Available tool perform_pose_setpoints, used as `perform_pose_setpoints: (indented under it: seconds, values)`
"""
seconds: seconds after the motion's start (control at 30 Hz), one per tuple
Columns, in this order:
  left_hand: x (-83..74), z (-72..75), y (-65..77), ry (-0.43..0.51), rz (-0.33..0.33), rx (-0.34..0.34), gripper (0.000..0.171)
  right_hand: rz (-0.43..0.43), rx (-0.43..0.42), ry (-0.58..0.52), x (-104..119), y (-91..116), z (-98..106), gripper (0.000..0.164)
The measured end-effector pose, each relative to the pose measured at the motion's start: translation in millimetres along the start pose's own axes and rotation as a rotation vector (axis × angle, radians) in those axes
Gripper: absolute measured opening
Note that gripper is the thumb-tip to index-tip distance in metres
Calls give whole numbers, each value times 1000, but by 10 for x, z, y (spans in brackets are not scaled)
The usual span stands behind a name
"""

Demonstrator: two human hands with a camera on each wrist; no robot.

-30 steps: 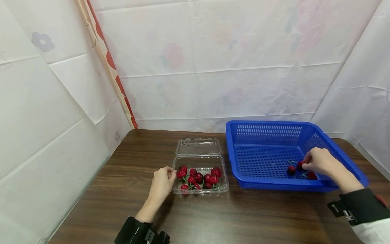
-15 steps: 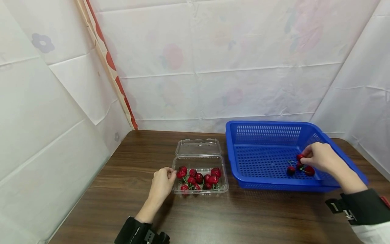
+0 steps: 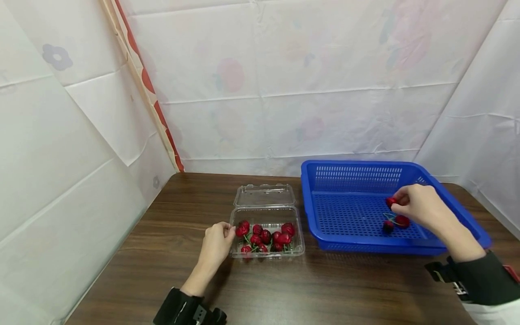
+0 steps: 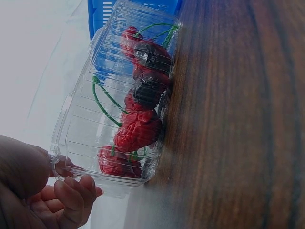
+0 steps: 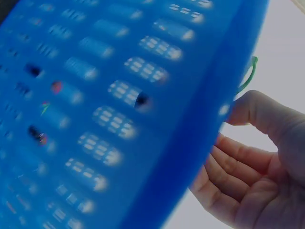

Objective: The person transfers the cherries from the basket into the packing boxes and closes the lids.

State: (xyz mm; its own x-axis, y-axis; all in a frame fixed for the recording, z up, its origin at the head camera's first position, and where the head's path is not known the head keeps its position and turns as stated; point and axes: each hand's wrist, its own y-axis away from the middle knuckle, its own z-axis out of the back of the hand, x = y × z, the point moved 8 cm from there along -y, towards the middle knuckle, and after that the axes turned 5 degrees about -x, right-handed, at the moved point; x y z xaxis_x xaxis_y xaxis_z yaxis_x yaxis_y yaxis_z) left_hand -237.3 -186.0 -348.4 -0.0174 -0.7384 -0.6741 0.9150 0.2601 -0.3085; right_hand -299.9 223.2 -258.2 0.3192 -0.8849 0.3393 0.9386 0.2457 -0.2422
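Note:
My left hand (image 3: 217, 243) pinches the left rim of a clear plastic clamshell box (image 3: 266, 196), whose lid lies folded back. Several red cherries (image 3: 266, 237) with green stems lie in the box; the left wrist view shows them through its wall. Over the blue basket (image 3: 373, 246), my right hand (image 3: 424, 207) holds a red cherry (image 3: 391, 201) between thumb and fingertips. Below it on the basket floor are a dark cherry (image 3: 387, 226) and a red cherry (image 3: 402, 221). In the right wrist view the basket wall hides the held fruit, though a green stem (image 5: 249, 75) shows above the rim.
Box and basket stand side by side on a brown wooden table (image 3: 308, 293), the basket on the right. White patterned sheets (image 3: 260, 90) hang behind the table and at both sides. Black bands (image 3: 188, 307) wrap both wrists.
My right hand has lifted a cherry off the basket floor and moved it up and left. The red cherry under it has shifted left beside the dark one. The left hand stays put.

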Motion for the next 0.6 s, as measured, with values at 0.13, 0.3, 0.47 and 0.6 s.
perform_pose_setpoints:
  seconds: [0.13, 0.3, 0.47, 0.6]
  values:
    - [-5, 2, 3, 4, 1, 3, 16, 16, -11, -28, 128, 8, 25, 23]
    - [-19, -1, 3, 6, -4, 9, 15, 40, -36, -50, 269, 9, 45, 23]
    - [-34, 9, 5, 3, -14, 7, 16, 60, -68, -71, 391, 18, 56, 21]
    - [-26, 4, 5, -3, -10, 8, 15, 73, -85, -94, 475, 27, 50, 20]
